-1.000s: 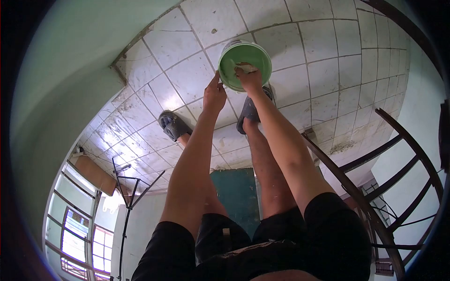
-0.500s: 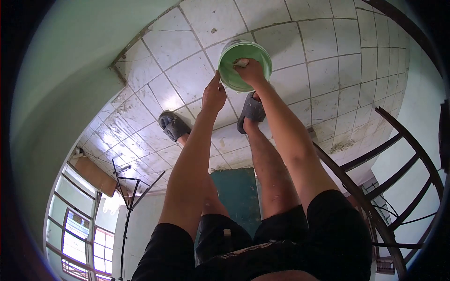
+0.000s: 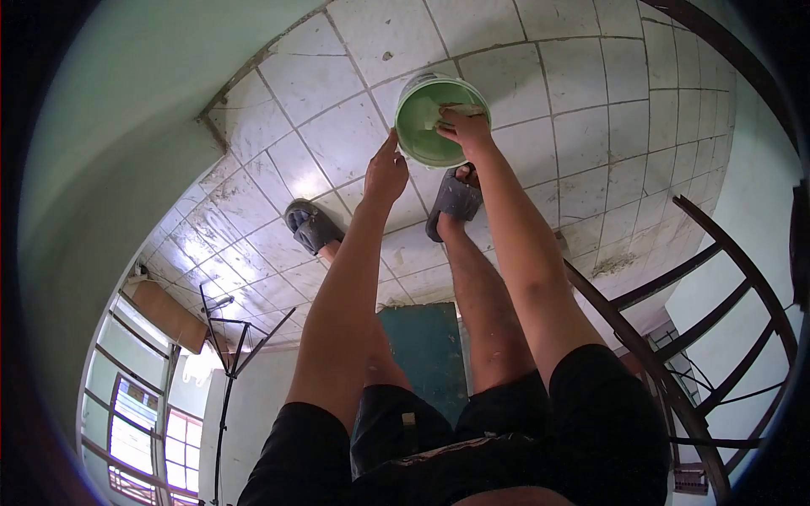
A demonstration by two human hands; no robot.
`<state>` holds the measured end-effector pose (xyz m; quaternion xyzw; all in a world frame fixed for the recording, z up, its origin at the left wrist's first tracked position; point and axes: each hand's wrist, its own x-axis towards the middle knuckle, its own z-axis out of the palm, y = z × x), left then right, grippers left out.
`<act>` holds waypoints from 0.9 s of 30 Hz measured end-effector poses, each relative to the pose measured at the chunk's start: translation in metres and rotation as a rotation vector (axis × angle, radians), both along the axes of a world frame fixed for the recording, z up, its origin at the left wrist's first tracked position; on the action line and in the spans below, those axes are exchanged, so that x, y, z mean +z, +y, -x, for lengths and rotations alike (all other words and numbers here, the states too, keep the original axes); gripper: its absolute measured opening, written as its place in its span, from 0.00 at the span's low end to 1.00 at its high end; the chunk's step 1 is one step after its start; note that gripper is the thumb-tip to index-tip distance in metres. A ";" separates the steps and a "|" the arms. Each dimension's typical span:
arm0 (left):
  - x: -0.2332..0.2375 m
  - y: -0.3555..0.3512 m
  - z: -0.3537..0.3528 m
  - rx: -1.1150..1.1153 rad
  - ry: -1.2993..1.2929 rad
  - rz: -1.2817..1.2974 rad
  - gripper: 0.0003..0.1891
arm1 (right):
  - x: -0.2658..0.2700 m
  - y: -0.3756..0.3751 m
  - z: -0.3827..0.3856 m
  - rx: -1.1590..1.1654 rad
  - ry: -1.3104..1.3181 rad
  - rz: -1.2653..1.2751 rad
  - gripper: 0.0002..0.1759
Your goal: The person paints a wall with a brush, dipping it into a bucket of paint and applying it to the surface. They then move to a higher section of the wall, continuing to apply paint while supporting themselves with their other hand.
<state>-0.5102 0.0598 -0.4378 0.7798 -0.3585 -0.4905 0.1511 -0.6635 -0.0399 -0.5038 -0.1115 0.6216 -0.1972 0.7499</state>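
A round pale green bucket (image 3: 411,148) stands on the tiled floor in front of my feet. My left hand (image 3: 386,173) is at its lower left side, fingers extended, the fingertips at the rim. Over the bucket's opening, at its right side, is my right hand (image 3: 465,133), with its fingers closed around a pale, flat thing (image 3: 464,110) too small to name. Part of this thing is hidden by the fingers. The inside of the bucket looks light green, and its contents cannot be made out clearly.
Dark slippers (image 3: 312,226) are on my feet. A teal board (image 3: 424,354) lies between my legs. At the right stands a dark curved metal frame (image 3: 675,346), at the left a black tripod-like stand (image 3: 226,396). A green wall (image 3: 110,160) rises at the left.
My right hand has moved to the right inside the bucket's opening, toward the right rim, with the pale thing. The left hand has stayed at the rim.
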 end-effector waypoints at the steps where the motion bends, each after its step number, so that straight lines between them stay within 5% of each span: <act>1: 0.000 -0.001 -0.001 -0.001 -0.001 0.000 0.30 | 0.002 0.000 -0.005 -0.067 0.041 0.041 0.13; 3: 0.003 -0.001 -0.002 -0.008 0.020 -0.017 0.30 | 0.011 0.002 -0.015 -0.136 0.086 0.077 0.11; 9: 0.009 -0.004 -0.002 -0.005 0.052 -0.039 0.30 | -0.001 0.010 -0.030 0.314 0.453 0.390 0.11; 14: 0.012 -0.007 -0.006 -0.042 0.060 -0.103 0.31 | 0.014 0.012 -0.032 -0.071 0.122 0.042 0.11; 22: -0.003 0.004 -0.013 0.004 0.074 -0.012 0.31 | 0.064 0.006 -0.002 -0.074 0.087 0.072 0.16; 27: 0.003 0.010 -0.030 -0.040 0.005 -0.180 0.27 | 0.106 0.003 0.023 -0.175 -0.041 0.066 0.18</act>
